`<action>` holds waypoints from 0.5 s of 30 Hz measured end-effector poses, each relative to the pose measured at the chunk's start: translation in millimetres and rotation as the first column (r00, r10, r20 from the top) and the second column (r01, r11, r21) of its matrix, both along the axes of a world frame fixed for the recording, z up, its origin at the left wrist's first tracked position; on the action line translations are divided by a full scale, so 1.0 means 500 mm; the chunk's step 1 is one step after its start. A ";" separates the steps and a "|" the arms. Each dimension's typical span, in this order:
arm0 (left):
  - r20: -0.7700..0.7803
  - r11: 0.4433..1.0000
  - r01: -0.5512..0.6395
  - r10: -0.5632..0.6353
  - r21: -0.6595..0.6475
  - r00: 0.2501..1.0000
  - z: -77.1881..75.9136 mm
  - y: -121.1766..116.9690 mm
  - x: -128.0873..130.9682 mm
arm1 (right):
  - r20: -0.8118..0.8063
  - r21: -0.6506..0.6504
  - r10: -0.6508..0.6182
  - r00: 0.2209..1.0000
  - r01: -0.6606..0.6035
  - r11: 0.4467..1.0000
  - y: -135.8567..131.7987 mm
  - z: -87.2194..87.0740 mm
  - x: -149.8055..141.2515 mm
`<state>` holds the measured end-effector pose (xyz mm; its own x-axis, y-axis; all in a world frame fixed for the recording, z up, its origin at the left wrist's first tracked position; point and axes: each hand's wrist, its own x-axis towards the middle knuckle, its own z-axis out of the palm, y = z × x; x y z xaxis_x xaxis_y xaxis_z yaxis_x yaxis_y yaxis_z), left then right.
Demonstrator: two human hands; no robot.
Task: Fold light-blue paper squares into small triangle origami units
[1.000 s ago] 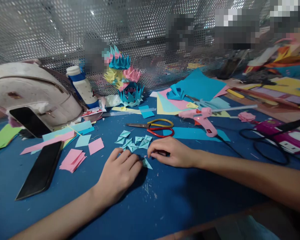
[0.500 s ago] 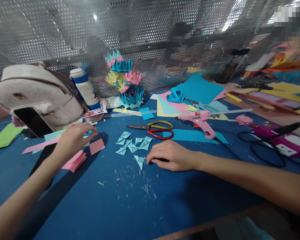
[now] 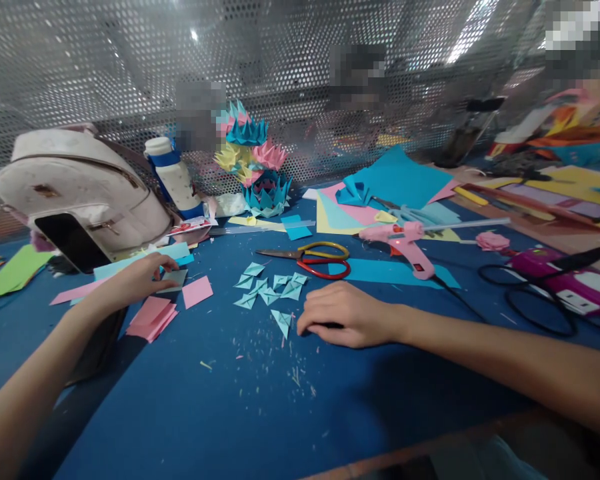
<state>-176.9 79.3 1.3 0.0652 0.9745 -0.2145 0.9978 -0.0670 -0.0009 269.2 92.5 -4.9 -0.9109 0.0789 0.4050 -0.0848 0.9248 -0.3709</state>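
My left hand (image 3: 143,279) is low over the paper pieces on the left, its thumb and fingers curved and apart at a pale blue-green paper square (image 3: 174,281). Pink paper squares (image 3: 151,319) lie in a loose stack just below it, and a single pink square (image 3: 197,292) is to its right. My right hand (image 3: 347,315) rests on the table with its fingers curled in and nothing visible in them. Close to its fingertips is a folded light-blue paper triangle (image 3: 281,323); several more folded triangles (image 3: 267,292) are grouped behind that one.
Scissors (image 3: 305,257) with red and yellow handles lie beyond the triangles. A pink glue gun (image 3: 403,243) rests on a blue paper strip, its cord running right. Behind are a backpack (image 3: 75,180), a bottle (image 3: 173,177) and stacked paper flowers (image 3: 255,160) against a perforated metal panel.
My left hand has come down and slightly left, onto the pale paper square. My right hand keeps its place beside the triangle; the whole view has shifted a little.
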 end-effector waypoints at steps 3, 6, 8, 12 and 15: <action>-0.016 1.000 -0.013 0.013 0.004 1.000 0.001 -0.002 -0.001 | 0.005 0.071 0.110 0.994 -0.110 0.991 -0.018 0.003 -0.001; -0.019 1.000 -0.013 0.014 0.007 1.000 0.001 -0.003 0.000 | 0.016 0.111 0.204 0.979 -0.205 0.972 -0.035 0.003 -0.005; -0.014 1.000 -0.010 0.010 0.016 1.000 0.002 -0.005 0.002 | 0.015 0.119 0.236 0.972 -0.236 0.964 -0.041 0.000 -0.007; 0.001 0.999 -0.006 0.006 0.048 1.000 0.005 -0.008 0.002 | 0.028 0.138 0.220 0.975 -0.222 0.965 -0.036 -0.005 -0.008; -0.002 0.999 -0.015 0.015 0.043 1.000 0.002 -0.008 -0.002 | 0.061 0.153 0.170 0.984 -0.178 0.972 -0.025 -0.009 -0.006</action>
<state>-177.9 75.1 2.5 0.0497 0.9837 -0.1725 0.9987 -0.0515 -0.0059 266.0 79.8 -9.2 -0.9234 -0.1438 0.3558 -0.2354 0.9445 -0.2291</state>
